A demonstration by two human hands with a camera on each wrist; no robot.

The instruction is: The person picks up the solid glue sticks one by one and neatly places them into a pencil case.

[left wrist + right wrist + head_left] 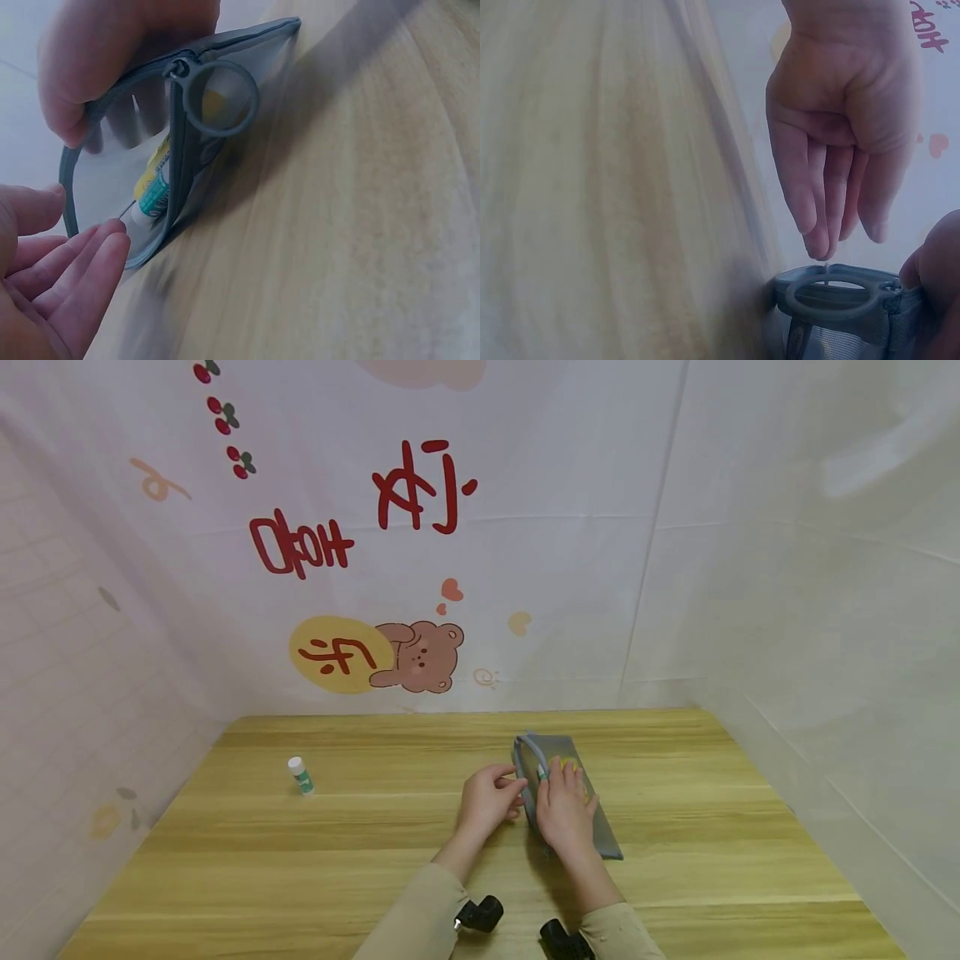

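Pale cloth with red characters and a cartoon bear [417, 657] hangs behind a wooden table [300, 860], and plain sheets close the two sides; near the middle of this table lies a grey mesh pouch [592, 827], with its zip end turned away from the person.

Right hand [564, 810] lies on top of the pouch; in the left wrist view its fingers [112, 120] curl over the grey rim and some of them show through the mesh, so I judge that it presses the pouch down and holds the mouth apart. Left hand [489, 800] is just beside the open edge; its fingers [82, 262] are close together and only a little bent, and the tips touch the rim near a thin pin-like thing that I cannot identify; whether they pinch it is not clear to me.

Inside the pouch a small tube [155, 196] with a white cap and a green and yellow label leans against the zip; something yellow is behind it, too blurred to name. The zip puller, a grey ring [222, 99], stands up at the end of the opening.

Well apart, on the left of the table, a small white and green bottle [302, 775] stands upright and nobody touches it.
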